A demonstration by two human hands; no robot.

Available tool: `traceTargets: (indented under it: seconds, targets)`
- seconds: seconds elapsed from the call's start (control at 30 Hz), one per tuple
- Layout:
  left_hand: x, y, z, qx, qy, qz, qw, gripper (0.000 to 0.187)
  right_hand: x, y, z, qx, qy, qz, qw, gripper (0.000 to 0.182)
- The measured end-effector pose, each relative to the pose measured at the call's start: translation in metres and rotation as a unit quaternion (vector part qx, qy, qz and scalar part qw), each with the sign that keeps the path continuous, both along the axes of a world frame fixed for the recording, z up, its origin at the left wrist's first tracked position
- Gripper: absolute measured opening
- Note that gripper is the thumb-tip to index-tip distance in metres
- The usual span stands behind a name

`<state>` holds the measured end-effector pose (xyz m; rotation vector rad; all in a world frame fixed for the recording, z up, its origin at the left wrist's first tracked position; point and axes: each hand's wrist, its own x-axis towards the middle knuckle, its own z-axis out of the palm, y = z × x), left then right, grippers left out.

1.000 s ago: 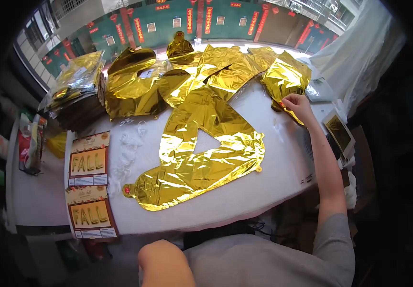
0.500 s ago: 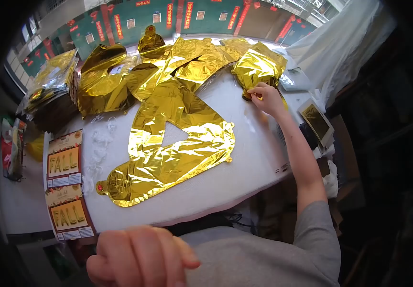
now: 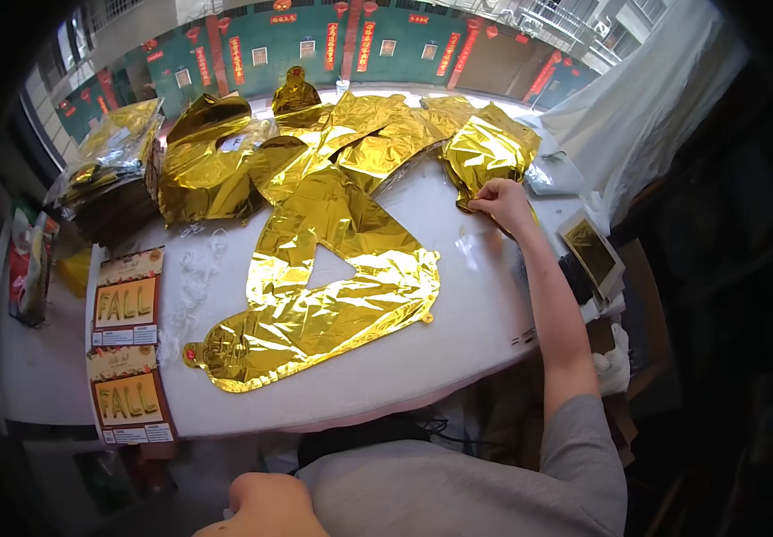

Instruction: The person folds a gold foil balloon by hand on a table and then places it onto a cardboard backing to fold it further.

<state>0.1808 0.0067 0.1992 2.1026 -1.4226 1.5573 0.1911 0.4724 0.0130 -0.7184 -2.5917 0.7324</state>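
My right hand [image 3: 503,204] reaches out to the far right of the table. Its thumb and fingers pinch the near edge of a flat gold foil balloon [image 3: 491,148]. Of my left arm, only a bare skin part [image 3: 272,508] shows at the bottom edge; the left fingers are hidden. Between my hands lies a large uninflated letter-shaped gold foil balloon [image 3: 337,309], with a triangular hole and small tabs at its edges. More gold foil balloons [image 3: 386,143] overlap behind it.
Two FALL cards [image 3: 125,309] lie along the left edge of the white table [image 3: 386,389]. Thin white string [image 3: 191,277] is beside them. Bagged gold foil packs [image 3: 114,157] are stacked back left. A framed panel [image 3: 592,248] stands at the right edge, near a translucent curtain [image 3: 641,107].
My left hand has dropped toward the bottom edge, its fingers now out of sight. My right hand stays at the balloon's edge. The view has tilted up slightly.
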Motion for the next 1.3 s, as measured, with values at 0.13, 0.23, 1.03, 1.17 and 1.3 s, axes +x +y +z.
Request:
traceTargets:
  seconds: [0.13, 0.23, 1.03, 1.17, 1.3]
  targets:
    - [-0.039, 0.073, -0.092, -0.409, 0.027, -0.064, 0.91, 0.059, 0.003, 0.015, -0.012, -0.043, 0.035, -0.006, 0.998, 0.027]
    - [-0.053, 0.139, -0.112, -0.735, 0.112, 0.517, 0.425, 0.036, 0.007, 0.012, -0.01, -0.113, 0.022, -0.003, 0.993, 0.028]
    - [-0.06, 0.308, -0.246, -0.436, 0.13, 0.871, 0.183, 0.046, 0.102, 0.191, 0.137, -0.346, 0.706, -0.184, 0.589, 0.033]
    - [-0.065, 0.313, -0.244, -0.472, 0.128, 0.851, 0.191, 0.046, 0.129, 0.08, 0.24, 0.001, 0.744, -0.209, 0.635, 0.033]
    - [-0.059, 0.306, -0.245, -0.434, 0.076, 0.874, 0.206, 0.051, 0.131, 0.013, 0.244, 0.06, 0.573, -0.135, 0.806, 0.027]
